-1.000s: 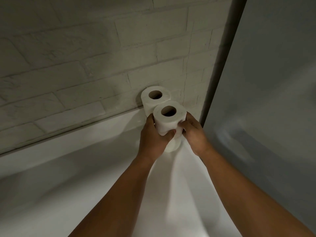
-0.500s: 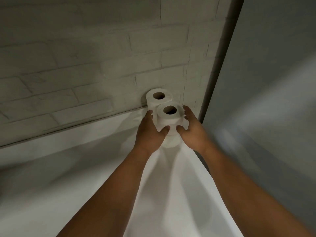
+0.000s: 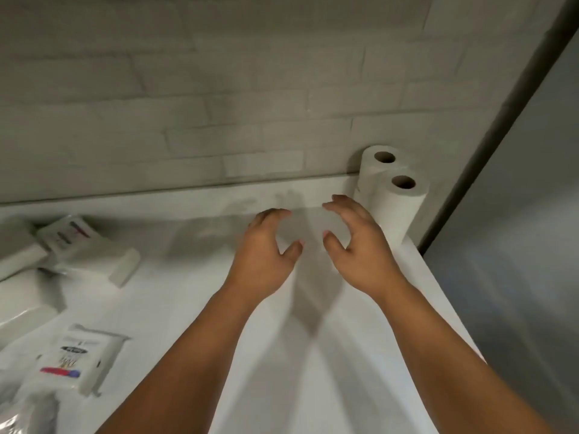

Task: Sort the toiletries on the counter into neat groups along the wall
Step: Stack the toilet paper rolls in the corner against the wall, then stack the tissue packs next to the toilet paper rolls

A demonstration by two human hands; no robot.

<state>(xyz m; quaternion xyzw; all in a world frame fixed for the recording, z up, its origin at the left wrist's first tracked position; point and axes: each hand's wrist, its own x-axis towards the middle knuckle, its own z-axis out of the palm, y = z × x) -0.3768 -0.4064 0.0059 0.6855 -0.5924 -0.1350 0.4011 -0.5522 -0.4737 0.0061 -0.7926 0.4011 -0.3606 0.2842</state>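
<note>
I log two rolls upright, touching, right of centre: rear roll [image 3: 374,172] against wall [image 3: 219,104], front roll [image 3: 399,211] before it. Left hand [image 3: 266,245], right hand [image 3: 357,249] mid-frame over counter [image 3: 282,377], fingers apart, loosely curled, holding nothing. Packets at left edge: one upper [image 3: 65,236], one lower [image 3: 78,361].

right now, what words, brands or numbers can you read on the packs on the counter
No text can be read.
On the near pack: a dark oval logo and a red and blue band, print too blurred.
On the far pack: dark and pink marks, too blurred.
</note>
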